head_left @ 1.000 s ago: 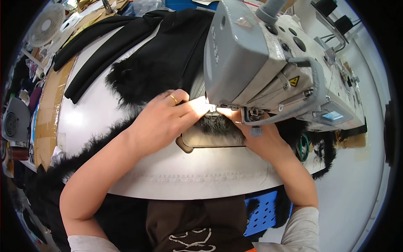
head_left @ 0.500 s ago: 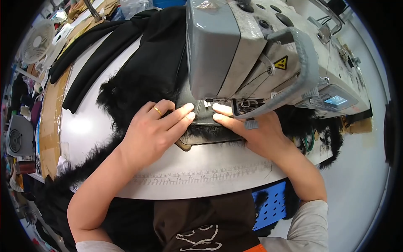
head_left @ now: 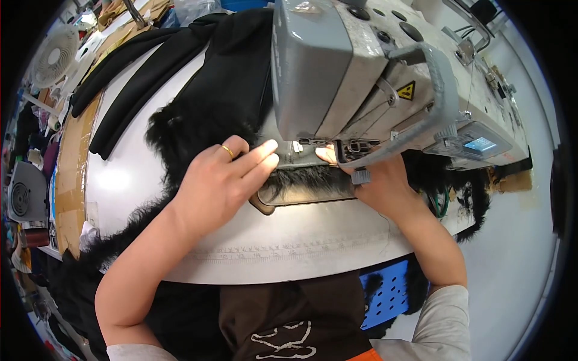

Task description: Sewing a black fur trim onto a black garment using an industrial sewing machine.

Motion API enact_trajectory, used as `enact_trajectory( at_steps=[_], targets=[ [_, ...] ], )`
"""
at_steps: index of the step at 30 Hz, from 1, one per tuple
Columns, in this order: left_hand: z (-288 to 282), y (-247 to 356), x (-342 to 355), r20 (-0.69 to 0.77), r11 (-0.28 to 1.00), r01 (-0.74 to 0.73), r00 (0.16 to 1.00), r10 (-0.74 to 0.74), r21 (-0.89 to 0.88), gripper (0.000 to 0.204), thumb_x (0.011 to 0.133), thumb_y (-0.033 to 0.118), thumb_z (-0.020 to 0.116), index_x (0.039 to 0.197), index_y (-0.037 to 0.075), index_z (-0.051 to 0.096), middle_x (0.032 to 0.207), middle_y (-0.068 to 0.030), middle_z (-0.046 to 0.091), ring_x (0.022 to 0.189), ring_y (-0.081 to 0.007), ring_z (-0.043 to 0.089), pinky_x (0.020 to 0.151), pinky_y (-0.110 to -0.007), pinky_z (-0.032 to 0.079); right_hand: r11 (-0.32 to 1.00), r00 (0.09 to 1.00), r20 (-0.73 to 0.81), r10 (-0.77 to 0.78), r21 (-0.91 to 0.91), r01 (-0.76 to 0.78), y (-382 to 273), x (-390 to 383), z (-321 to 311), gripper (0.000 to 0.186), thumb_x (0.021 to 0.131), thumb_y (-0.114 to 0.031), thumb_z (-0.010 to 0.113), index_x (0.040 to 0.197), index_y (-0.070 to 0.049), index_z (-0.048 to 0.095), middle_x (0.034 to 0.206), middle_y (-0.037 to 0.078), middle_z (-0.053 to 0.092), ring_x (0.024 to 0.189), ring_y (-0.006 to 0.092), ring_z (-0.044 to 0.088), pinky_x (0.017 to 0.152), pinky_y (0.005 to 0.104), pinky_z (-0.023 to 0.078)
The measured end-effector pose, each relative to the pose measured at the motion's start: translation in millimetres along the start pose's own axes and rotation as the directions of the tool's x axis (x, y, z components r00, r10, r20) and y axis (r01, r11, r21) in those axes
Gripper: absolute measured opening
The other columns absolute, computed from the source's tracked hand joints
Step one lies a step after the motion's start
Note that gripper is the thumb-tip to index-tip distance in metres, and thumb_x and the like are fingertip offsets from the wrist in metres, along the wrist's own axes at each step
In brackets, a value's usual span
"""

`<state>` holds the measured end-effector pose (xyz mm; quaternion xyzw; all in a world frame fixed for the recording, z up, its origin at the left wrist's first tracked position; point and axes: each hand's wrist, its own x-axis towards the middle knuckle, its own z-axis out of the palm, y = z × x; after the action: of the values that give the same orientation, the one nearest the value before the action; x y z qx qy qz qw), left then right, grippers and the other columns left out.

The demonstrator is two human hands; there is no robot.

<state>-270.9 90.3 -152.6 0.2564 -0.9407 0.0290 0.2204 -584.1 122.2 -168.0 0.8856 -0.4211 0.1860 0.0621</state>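
My left hand (head_left: pixel 220 183) lies on black fabric with fur edging (head_left: pixel 180 138), index and middle fingers stretched out left of the presser foot (head_left: pixel 297 146), the others bent. My right hand (head_left: pixel 388 186) rests right of the foot, partly hidden by the grey guard bar, with fingertips showing on the dark material. Between them a dark seamed strip (head_left: pixel 292 157) with fur along its near edge lies on the metal plate (head_left: pixel 301 198) of the sewing machine (head_left: pixel 307 72). Whether either hand pinches the material underneath is not visible.
A white worktable (head_left: pixel 307 253) bears long black fabric pieces (head_left: pixel 126 108) at back left and fur along its sides. A white fan (head_left: pixel 54 57), a grey appliance (head_left: pixel 30 186) and cluttered supplies stand left. A blue perforated panel (head_left: pixel 385 289) is below the table edge.
Since a second ago my left fingertips have drawn back left from the needle. In the last half second both hands moved slightly forward, and my right fingers went further behind the guard. The view shifted slightly.
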Motion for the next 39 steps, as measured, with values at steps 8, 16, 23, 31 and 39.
enact_trajectory(
  at_steps=[8, 16, 23, 31, 39],
  targets=[
    [2.4, -0.2, -0.6, 0.029, 0.999, -0.025, 0.999, 0.026, -0.026, 0.032, 0.081, 0.009, 0.07, 0.113, 0.005, 0.07, 0.127, -0.004, 0.071, 0.099, -0.0232, 0.062, 0.072, -0.033, 0.058, 0.986, 1.0, -0.008, 0.028, 0.163, -0.026, 2.7, -3.2, -11.6, 0.046, 0.066, 0.003, 0.071, 0.108, -0.014, 0.073, 0.113, 0.0, 0.076, 0.095, 0.0254, 0.074, 0.072, 0.0403, 0.059],
    [5.5, 5.1, 10.9, 0.073, 0.999, -0.036, 0.997, 0.033, 0.036, 0.035, 0.081, 0.007, 0.073, 0.116, 0.006, 0.069, 0.115, -0.0016, 0.073, 0.102, -0.024, 0.061, 0.073, -0.033, 0.057, 0.991, 0.998, -0.024, 0.065, 0.119, -0.061, 9.3, -9.7, -18.0, 0.058, 0.067, 0.006, 0.067, 0.12, -0.017, 0.074, 0.117, 0.001, 0.078, 0.097, 0.0267, 0.076, 0.073, 0.0399, 0.061],
    [4.6, 0.7, 9.5, 0.062, 1.0, -0.008, 0.998, 0.008, 0.008, 0.035, 0.082, 0.008, 0.072, 0.117, 0.006, 0.071, 0.102, -0.0003, 0.072, 0.1, -0.0243, 0.062, 0.071, -0.033, 0.057, 0.978, 0.977, 0.119, 0.179, 0.086, -0.19, 12.1, -13.7, -11.4, 0.058, 0.068, 0.002, 0.068, 0.12, -0.023, 0.074, 0.102, 0.002, 0.078, 0.087, 0.0288, 0.075, 0.067, 0.0411, 0.061],
    [8.2, -1.3, 12.2, 0.074, 0.998, -0.038, 0.997, 0.035, 0.043, 0.04, 0.079, 0.011, 0.07, 0.119, 0.006, 0.071, 0.099, -0.0014, 0.071, 0.102, -0.0247, 0.061, 0.078, -0.033, 0.058, 0.991, 0.992, 0.039, 0.123, -0.06, -0.12, 26.0, -24.1, -1.5, 0.027, 0.077, -0.014, 0.079, 0.062, -0.003, 0.06, 0.066, 0.018, 0.062, 0.061, 0.042, 0.064, 0.057, 0.052, 0.048],
    [20.9, -2.7, 6.4, 0.0, 0.998, -0.019, 1.0, 0.019, -0.052, 0.041, 0.08, 0.01, 0.068, 0.121, 0.005, 0.07, 0.092, -0.0019, 0.067, 0.101, -0.0237, 0.061, 0.076, -0.032, 0.058, 0.972, 0.984, -0.027, 0.177, 0.16, -0.17, 22.5, -26.2, -1.3, 0.014, 0.073, -0.004, 0.071, 0.085, 0.003, 0.073, 0.083, 0.025, 0.069, 0.08, 0.0478, 0.065, 0.084, 0.0559, 0.052]
  ],
)
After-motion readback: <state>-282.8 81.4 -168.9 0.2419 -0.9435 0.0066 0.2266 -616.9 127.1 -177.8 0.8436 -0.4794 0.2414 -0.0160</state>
